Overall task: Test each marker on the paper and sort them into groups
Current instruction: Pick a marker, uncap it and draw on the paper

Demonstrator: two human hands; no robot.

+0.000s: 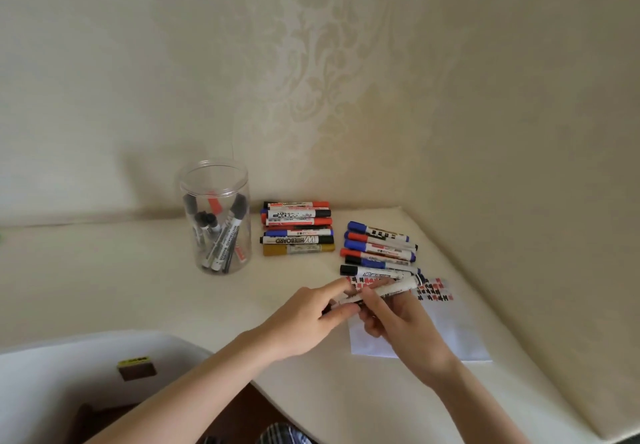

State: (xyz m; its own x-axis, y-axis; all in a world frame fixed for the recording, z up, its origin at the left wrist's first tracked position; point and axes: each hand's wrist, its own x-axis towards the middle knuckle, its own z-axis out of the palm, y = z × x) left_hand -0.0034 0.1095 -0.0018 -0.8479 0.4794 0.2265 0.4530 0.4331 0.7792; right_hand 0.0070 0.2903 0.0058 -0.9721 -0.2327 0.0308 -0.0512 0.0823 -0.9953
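Note:
Both hands hold one white-barrelled marker [391,289] above the white paper [446,332]. My left hand [311,315] pinches its left end, where a dark cap shows. My right hand [398,319] grips the barrel from below. The paper's far edge carries red and black test scribbles [434,291]. One group of markers [298,229] lies stacked near the wall. A second group [381,249] with blue, red and black caps lies just beyond the paper. A clear plastic jar [216,215] at the left holds several more markers.
The cream table [138,277] meets the patterned wall behind and on the right. Its front edge curves round at the lower left, where a white chair [69,374] with a small brown and yellow tag stands. Checked cloth shows at the bottom.

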